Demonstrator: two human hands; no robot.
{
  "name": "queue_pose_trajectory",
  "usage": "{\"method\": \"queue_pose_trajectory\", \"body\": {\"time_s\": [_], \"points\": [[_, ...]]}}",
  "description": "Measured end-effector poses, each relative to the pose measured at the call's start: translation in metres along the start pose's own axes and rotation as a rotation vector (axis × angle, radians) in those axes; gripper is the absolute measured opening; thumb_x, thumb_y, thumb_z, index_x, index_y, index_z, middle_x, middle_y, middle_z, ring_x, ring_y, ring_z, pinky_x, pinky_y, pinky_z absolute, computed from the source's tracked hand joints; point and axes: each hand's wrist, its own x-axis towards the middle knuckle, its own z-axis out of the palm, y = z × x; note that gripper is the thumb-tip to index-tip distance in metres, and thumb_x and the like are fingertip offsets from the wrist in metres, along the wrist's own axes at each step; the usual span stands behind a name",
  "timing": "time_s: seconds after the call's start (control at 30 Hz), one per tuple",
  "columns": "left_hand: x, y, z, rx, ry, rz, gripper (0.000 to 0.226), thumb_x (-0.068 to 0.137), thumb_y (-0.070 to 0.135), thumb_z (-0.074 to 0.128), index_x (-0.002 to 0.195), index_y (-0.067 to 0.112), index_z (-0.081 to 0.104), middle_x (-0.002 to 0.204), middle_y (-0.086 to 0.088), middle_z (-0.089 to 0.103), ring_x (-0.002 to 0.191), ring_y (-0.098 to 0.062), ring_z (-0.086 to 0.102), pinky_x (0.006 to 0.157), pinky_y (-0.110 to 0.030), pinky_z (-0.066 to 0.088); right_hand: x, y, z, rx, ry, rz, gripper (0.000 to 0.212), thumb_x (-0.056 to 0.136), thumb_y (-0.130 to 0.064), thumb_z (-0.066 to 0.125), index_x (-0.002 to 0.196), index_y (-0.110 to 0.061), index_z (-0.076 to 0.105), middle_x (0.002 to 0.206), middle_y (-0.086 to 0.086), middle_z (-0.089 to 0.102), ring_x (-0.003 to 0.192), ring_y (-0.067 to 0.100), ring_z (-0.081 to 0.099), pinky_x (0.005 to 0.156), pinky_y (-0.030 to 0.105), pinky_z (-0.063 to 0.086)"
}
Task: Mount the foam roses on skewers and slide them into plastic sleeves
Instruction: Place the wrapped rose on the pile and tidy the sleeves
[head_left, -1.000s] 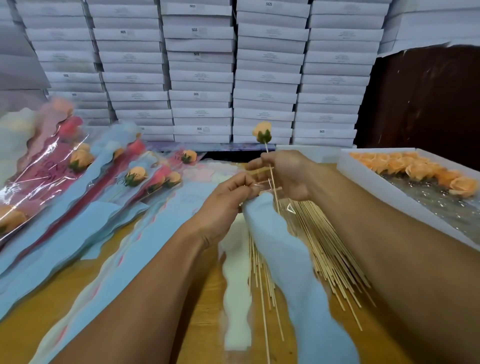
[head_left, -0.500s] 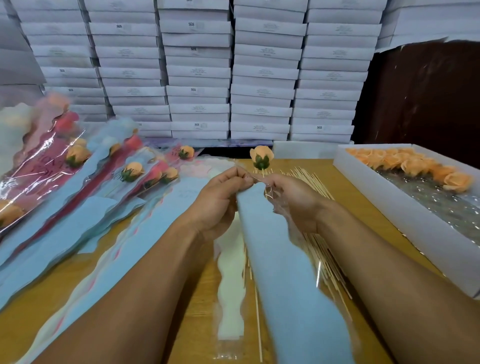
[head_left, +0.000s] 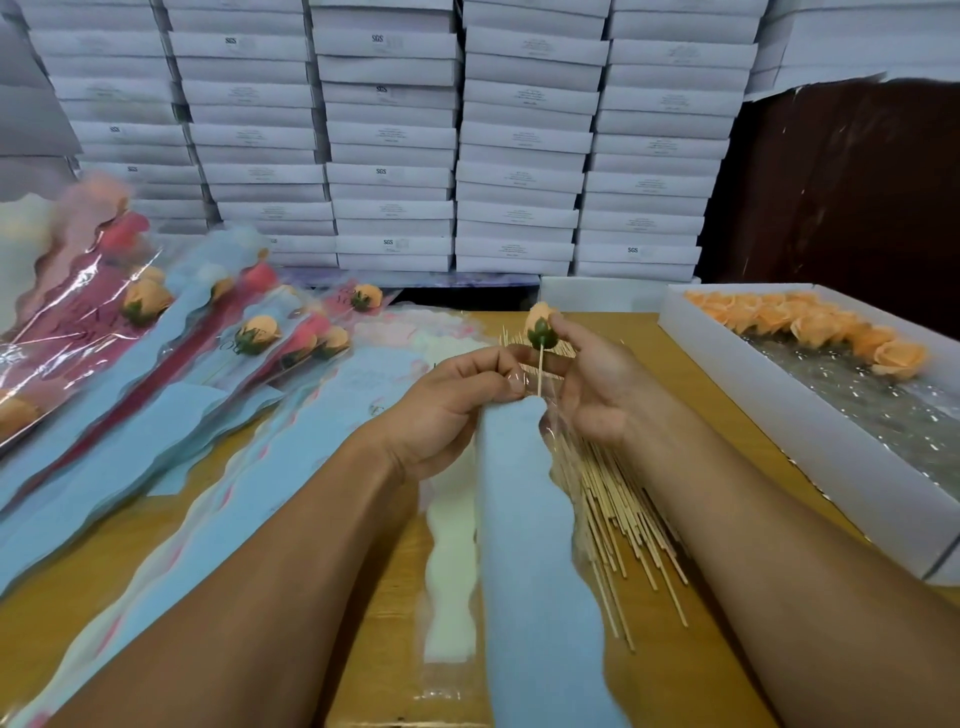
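**Orange foam rose going into a blue sleeve**

Orange foam rose on its skewer is being pinched by the right hand. The left hand is gripping the mouth of the blue sleeve, where the skewer is entering. Loose skewers are lying right; a box of roses is sitting far right.

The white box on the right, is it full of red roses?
No, the roses in the white box are all orange, bunched at its far end.

Peach rose, pale-blue sleeve, white boxes.
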Motion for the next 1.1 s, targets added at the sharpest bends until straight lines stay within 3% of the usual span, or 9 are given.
{"method": "queue_pose_trajectory", "body": {"time_s": [0.1, 0.23, 0.4, 0.47, 0.57, 0.73, 0.83, 0.93, 1.1], "points": [[0.002, -0.004, 0.000, 0.156, 0.025, -0.001, 0.006, 0.081, 0.012, 0.061, 0.082, 0.009, 0.056, 0.080, -0.004, 0.062, 0.071, -0.016, 0.058, 0.069, -0.031, 0.042, -0.003, -0.001, -0.004, -0.049, -0.021, -0.002, 0.025, 0.097, -0.036, 0.062, 0.092, -0.012, 0.069, 0.084, 0.008, 0.071, 0.071, 0.024, 0.066, 0.082, 0.045, 0.045], [0.003, -0.005, -0.004, 0.263, 0.133, 0.042, 0.009, 0.080, 0.018, 0.065, 0.081, 0.012, 0.059, 0.077, 0.001, 0.062, 0.071, -0.013, 0.056, 0.068, -0.029, 0.042, -0.009, 0.000, -0.003, -0.143, -0.094, -0.032, 0.019, 0.092, -0.035, 0.069, 0.091, -0.017, 0.076, 0.079, 0.003, 0.071, 0.064, 0.018, 0.064, 0.063, 0.033, 0.049], [0.005, -0.006, -0.006, 0.248, 0.210, 0.097, 0.011, 0.076, 0.018, 0.071, 0.076, 0.009, 0.063, 0.075, -0.004, 0.060, 0.070, -0.016, 0.055, 0.069, -0.027, 0.044, -0.013, -0.004, 0.002, -0.313, -0.031, -0.137, 0.015, 0.097, -0.030, 0.064, 0.099, -0.021, 0.075, 0.075, -0.001, 0.072, 0.057, 0.010, 0.060, 0.044, 0.023, 0.040], [0.005, -0.006, -0.007, 0.253, 0.255, 0.110, 0.012, 0.075, 0.019, 0.072, 0.074, 0.011, 0.065, 0.076, -0.008, 0.060, 0.071, -0.020, 0.054, 0.069, -0.031, 0.043, -0.013, -0.004, 0.000, -0.349, 0.005, -0.133, 0.010, 0.097, -0.027, 0.064, 0.100, -0.022, 0.073, 0.070, -0.002, 0.069, 0.052, 0.010, 0.059, 0.042, 0.021, 0.040], [0.006, -0.005, -0.007, 0.269, 0.322, 0.143, 0.013, 0.074, 0.021, 0.073, 0.073, 0.012, 0.065, 0.075, -0.008, 0.060, 0.070, -0.019, 0.054, 0.065, -0.029, 0.043, -0.009, -0.004, -0.003, -0.467, 0.033, -0.154, 0.010, 0.095, -0.026, 0.063, 0.101, -0.023, 0.070, 0.068, -0.002, 0.068, 0.058, 0.014, 0.060, 0.056, 0.027, 0.036], [0.007, -0.006, -0.007, 0.315, 0.389, 0.158, 0.019, 0.074, 0.023, 0.073, 0.076, 0.007, 0.062, 0.076, -0.009, 0.060, 0.072, -0.020, 0.055, 0.067, -0.031, 0.045, -0.011, -0.006, -0.002, -0.500, -0.005, -0.140, 0.047, 0.100, -0.057, 0.044, 0.080, -0.024, 0.069, 0.076, -0.001, 0.067, 0.073, 0.017, 0.055, 0.059, 0.032, 0.031], [0.007, -0.007, -0.007, 0.344, 0.418, 0.170, 0.020, 0.076, 0.024, 0.073, 0.075, 0.009, 0.060, 0.074, -0.009, 0.057, 0.069, -0.019, 0.053, 0.062, -0.027, 0.044, -0.014, -0.006, -0.001, -0.543, -0.072, -0.098, 0.056, 0.094, -0.070, 0.048, 0.082, -0.019, 0.069, 0.070, -0.005, 0.063, 0.071, 0.015, 0.054, 0.061, 0.033, 0.042], [0.009, -0.010, -0.008, 0.361, 0.422, 0.180, 0.016, 0.081, 0.016, 0.074, 0.075, 0.010, 0.061, 0.074, -0.010, 0.056, 0.066, -0.017, 0.052, 0.059, -0.024, 0.045, -0.020, -0.004, 0.000, -0.572, -0.214, -0.060, 0.053, 0.080, -0.061, 0.072, 0.100, -0.012, 0.073, 0.078, 0.000, 0.067, 0.064, 0.015, 0.057, 0.050, 0.030, 0.049], [0.010, -0.013, -0.009, 0.410, 0.477, 0.172, 0.014, 0.077, 0.024, 0.074, 0.071, 0.018, 0.063, 0.067, 0.001, 0.059, 0.063, -0.014, 0.053, 0.056, -0.025, 0.047, -0.023, -0.002, 0.000, -0.659, -0.407, 0.078, 0.029, 0.074, -0.026, 0.083, 0.093, -0.010, 0.070, 0.082, 0.007, 0.072, 0.065, 0.020, 0.063, 0.051, 0.025, 0.050]]}}
